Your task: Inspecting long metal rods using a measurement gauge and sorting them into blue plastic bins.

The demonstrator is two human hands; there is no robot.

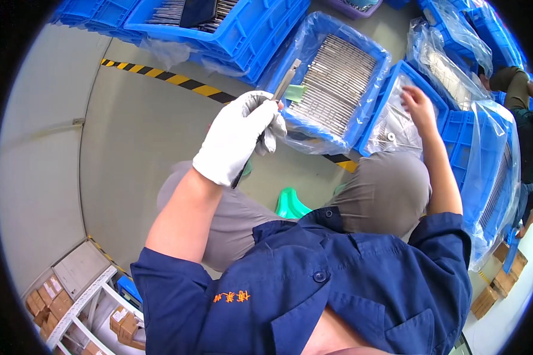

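My left hand (234,139), in a white glove, is closed round a narrow flat metal strip (288,78) with a hole near its tip. The strip points up and to the right, and the glove hides its middle. A dark edge shows below the glove; I cannot tell whether it belongs to the strip. My bare right hand (419,107) hovers with loosely bent fingers and nothing visible in them, above a plastic-lined blue crate (373,121). In that crate lie a small white ring-shaped piece (391,136) and some thin rods.
A film-lined blue crate (380,56) with rows of metal strips (337,83) and a pale green piece (295,93) stands ahead. Stacked blue crates (243,44) flank it on the left, more on the right. A green stool (290,204) shows between my knees. Another person (524,112) is at far right.
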